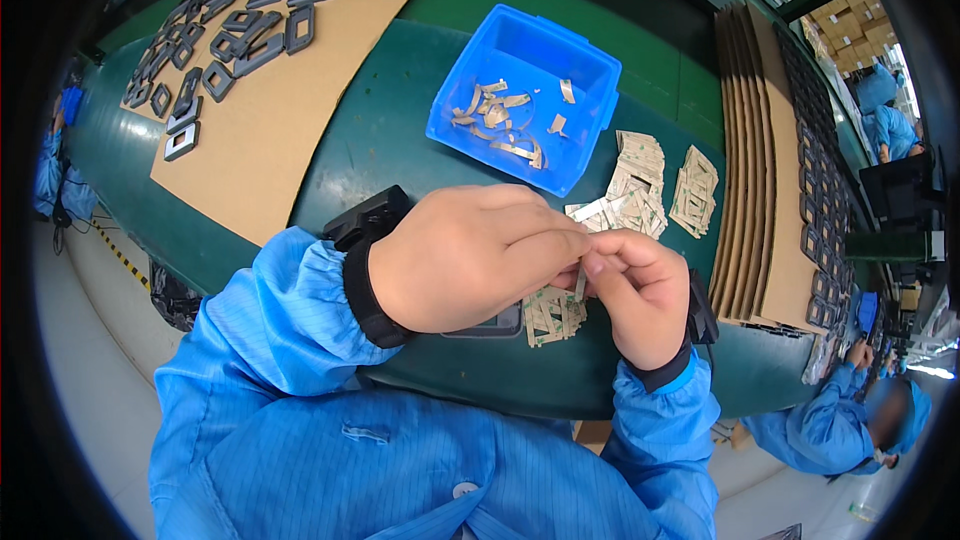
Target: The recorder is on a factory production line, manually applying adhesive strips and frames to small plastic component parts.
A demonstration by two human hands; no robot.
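My left hand (470,260) reaches across in front of me, its fingers pressed together and their tips meeting my right hand. What those fingertips hold is hidden. My right hand (645,295) is closed in a pinch, with a thin pale strip (581,283) showing at its thumb and fingers. Below the left hand, part of a grey frame-shaped piece (497,325) peeks out on the table. Beside it lies a pile of cream adhesive pieces (553,317) with green marks. More such adhesive pieces (638,165) are heaped just beyond my hands, partly covered by them.
A blue bin (520,35) holding peeled strips stands on the green table (400,105). At left, a cardboard sheet (280,155) carries many dark frames (300,28). Stacked cardboard sheets (745,170) with more frames rise at right. A co-worker (830,430) sits beyond, lower right.
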